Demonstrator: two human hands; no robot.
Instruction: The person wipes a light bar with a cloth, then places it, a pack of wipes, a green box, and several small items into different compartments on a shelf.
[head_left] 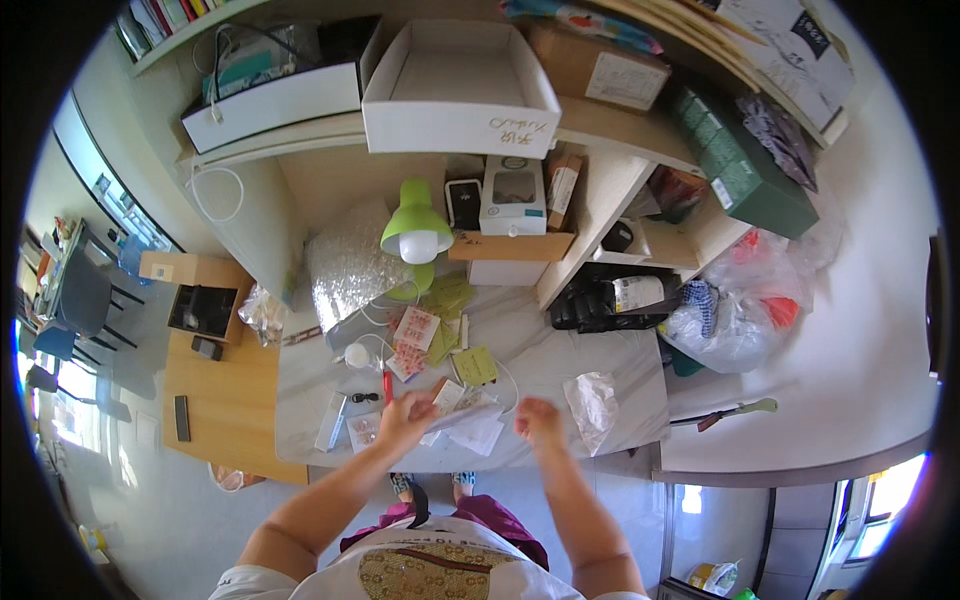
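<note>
White, thin paper sheets point(478, 436) on the pale marble-patterned desk point(635, 405), just beside left hand point(405, 418), apart from curled right hand point(541, 421); can't tell whether either grip is clamped.

Over the marble-patterned counter point(530, 340), the left hand point(405, 416) is against white papers point(478, 433) at its 3 o'clock, a green lamp point(411, 212) stands at its 12 o'clock, and the curled right hand point(540, 420) has a crumpled whitish bag point(592, 408) at its 3 o'clock.
</note>
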